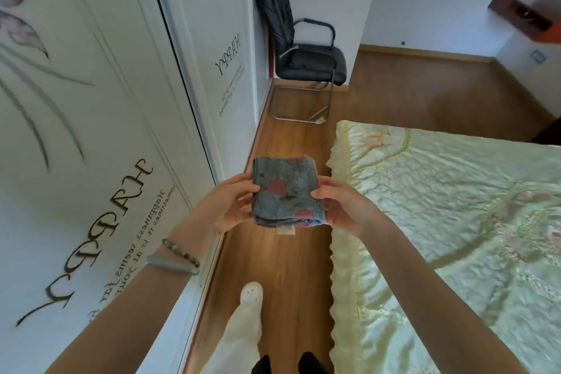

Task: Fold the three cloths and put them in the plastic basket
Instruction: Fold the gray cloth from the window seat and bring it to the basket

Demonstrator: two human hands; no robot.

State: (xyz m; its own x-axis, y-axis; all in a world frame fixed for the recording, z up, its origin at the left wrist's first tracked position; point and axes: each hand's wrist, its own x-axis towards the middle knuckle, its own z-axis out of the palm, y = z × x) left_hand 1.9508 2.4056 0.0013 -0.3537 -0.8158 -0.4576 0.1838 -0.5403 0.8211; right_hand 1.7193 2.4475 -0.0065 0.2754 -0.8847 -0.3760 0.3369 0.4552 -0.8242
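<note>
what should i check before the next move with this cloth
1. Fold: the blue cloth is a compact square, layers stacked: ok.
2. Left hand pinches the cloth's left edge: ok.
3. Right hand pinches its right edge: ok.
4. Loose ends: only a white tag hangs from the near edge: ok.
5. Plastic basket located: not in view: not ok.
6. Other two cloths folded: none in view: cannot tell.

Fuzzy terry cloth (287,191), glossy wood floor (291,267), satiny bedspread (440,206).
</note>
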